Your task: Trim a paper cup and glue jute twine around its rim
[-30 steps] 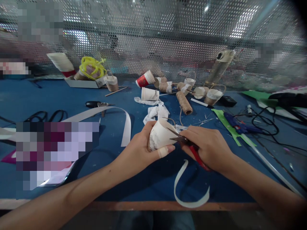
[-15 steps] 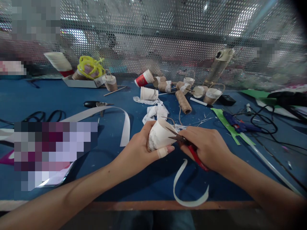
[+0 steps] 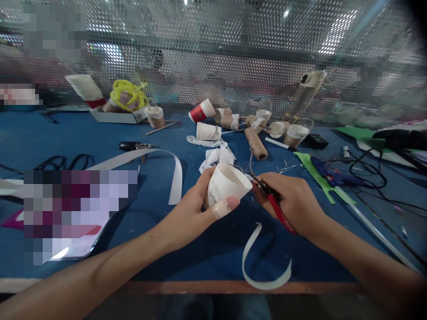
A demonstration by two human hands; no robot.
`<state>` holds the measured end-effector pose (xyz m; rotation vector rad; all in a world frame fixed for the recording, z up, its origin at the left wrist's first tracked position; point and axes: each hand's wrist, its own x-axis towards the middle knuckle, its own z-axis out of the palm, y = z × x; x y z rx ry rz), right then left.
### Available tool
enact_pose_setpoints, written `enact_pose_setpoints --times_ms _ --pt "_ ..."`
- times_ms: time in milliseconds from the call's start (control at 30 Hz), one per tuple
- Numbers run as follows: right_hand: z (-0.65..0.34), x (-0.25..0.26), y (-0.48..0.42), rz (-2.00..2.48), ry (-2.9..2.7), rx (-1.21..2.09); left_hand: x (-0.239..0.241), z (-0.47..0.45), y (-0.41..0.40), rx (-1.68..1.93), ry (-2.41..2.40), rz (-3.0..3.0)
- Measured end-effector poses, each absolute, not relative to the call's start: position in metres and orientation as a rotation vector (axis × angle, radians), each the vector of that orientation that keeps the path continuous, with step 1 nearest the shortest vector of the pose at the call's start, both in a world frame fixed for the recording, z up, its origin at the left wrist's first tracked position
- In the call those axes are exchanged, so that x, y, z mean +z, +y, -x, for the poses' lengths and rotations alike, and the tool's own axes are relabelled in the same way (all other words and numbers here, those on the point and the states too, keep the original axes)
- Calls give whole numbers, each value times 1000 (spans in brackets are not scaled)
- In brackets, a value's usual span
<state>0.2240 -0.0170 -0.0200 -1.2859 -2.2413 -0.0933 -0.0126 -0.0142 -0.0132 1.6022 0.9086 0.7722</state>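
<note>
Head view has the left hand (image 3: 191, 206) wrapped round the paper cup's (image 3: 222, 186) lower part above the blue table (image 3: 150, 262), right hand (image 3: 295, 195) gripping scissors (image 3: 280, 212) near its rim—probably light, crushable, best held gently low down.

Craft workshop, evidence: blue tabletop (image 3: 200, 262), cylindrical brown twine roll (image 3: 256, 144), blue plastic glue gun (image 3: 333, 176), perforated grey metal screen (image 3: 216, 49)

Bare forearms (image 3: 133, 255), pale bandage (image 3: 220, 209) on left thumb (image 3: 232, 203), dark trousers (image 3: 240, 306)
</note>
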Motion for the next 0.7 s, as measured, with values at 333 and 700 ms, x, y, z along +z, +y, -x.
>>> enact_pose_setpoints --times_ms 333,700 --pt "-220 -20 -18 1321 -2213 -48 -16 10 -13 847 928 -1473" --pt "-219 -22 -16 1363 -2229 -39 -18 11 -13 824 925 -1428"
